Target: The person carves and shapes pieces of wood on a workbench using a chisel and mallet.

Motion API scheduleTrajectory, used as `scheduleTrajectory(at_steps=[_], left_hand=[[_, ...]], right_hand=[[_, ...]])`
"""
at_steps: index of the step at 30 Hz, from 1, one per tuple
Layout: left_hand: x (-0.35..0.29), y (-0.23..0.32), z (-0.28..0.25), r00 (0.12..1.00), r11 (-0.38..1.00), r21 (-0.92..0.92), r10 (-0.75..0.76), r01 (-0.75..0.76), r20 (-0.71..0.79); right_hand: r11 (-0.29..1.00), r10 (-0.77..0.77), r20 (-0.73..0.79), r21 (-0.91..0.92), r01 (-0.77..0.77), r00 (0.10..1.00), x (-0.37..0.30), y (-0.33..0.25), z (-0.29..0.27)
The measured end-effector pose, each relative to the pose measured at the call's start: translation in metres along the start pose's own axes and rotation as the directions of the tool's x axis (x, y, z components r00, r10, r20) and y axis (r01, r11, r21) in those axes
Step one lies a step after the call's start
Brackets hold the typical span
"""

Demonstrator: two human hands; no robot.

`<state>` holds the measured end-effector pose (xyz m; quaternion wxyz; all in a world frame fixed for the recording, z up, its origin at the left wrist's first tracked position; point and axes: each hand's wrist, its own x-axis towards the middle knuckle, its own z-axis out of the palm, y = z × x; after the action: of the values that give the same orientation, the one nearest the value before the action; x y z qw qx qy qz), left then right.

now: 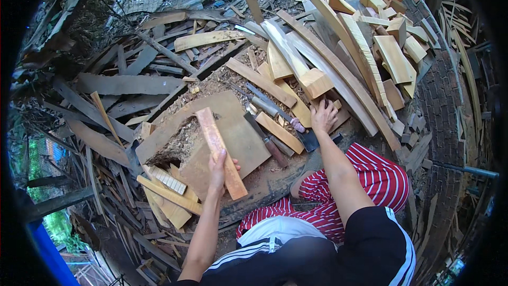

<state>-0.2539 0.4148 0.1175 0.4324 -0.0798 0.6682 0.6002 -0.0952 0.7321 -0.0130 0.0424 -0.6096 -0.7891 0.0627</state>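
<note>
My left hand (218, 170) is closed around the lower part of a flat wooden board (210, 131), which stands tilted over a worn, broken-edged wooden slab (238, 114). To the right, my right hand (324, 117) reaches down with bent fingers beside the end of a squared wooden block (316, 82). A small pale wooden piece (337, 104) shows at its fingers; what they grip is partly hidden. Just below that hand lies a dark, wide metal blade (308, 141). Left of it are a long-bladed tool with a wooden handle (266, 107) and a short wooden strip (280, 133).
Long planks (344, 77) lean across the right, beside a heap of cut blocks (394, 58). Scrap slats (129, 85) cover the left, with pale offcuts (172, 201) near the slab. A brick surface (444, 111) curves along the far right. My knees in striped trousers (370, 175) are close by.
</note>
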Motion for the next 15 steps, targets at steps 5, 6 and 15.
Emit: scheduleTrajectory(at_steps=[5, 6, 15], left_hand=[[0.032, -0.011, 0.060, 0.979, 0.998, -0.038, 0.055, -0.049, 0.196], [0.047, -0.019, 0.073, 0.972, 0.994, -0.033, 0.108, -0.103, 0.211], [0.082, -0.038, 0.159, 0.947, 0.866, 0.428, 0.139, -0.257, 0.288]], right_hand=[[0.984, -0.136, 0.071, 0.122, 0.127, 0.988, 0.022, 0.020, -0.007], [0.939, -0.045, 0.140, 0.345, -0.006, 0.989, 0.031, 0.019, -0.009], [0.963, -0.244, 0.243, 0.176, 0.204, 0.939, -0.008, 0.006, 0.004]])
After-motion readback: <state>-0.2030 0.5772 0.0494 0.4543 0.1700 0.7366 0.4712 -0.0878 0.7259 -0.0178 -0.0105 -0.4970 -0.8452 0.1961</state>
